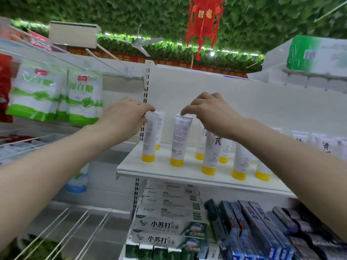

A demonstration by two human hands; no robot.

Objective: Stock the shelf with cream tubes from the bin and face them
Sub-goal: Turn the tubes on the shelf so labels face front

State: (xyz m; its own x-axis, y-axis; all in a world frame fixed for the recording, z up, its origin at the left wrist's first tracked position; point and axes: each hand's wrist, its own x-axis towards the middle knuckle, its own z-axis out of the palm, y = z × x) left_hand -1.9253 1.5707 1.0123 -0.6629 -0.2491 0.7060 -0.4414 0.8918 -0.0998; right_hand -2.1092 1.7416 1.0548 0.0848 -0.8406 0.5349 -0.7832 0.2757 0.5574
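Both arms reach up to the white shelf (165,167), where cream tubes (210,152) stand cap-down on yellow caps, white with black Chinese characters. Below the hands, stacked toothpaste boxes (165,225) read 小苏打牙膏. Left of the left hand hang green-and-white bags (84,96). The left hand (127,119) grips the top of the leftmost tube (149,136); the right hand (210,113) pinches the crimped end of the next tube (179,139), its small-print side facing out
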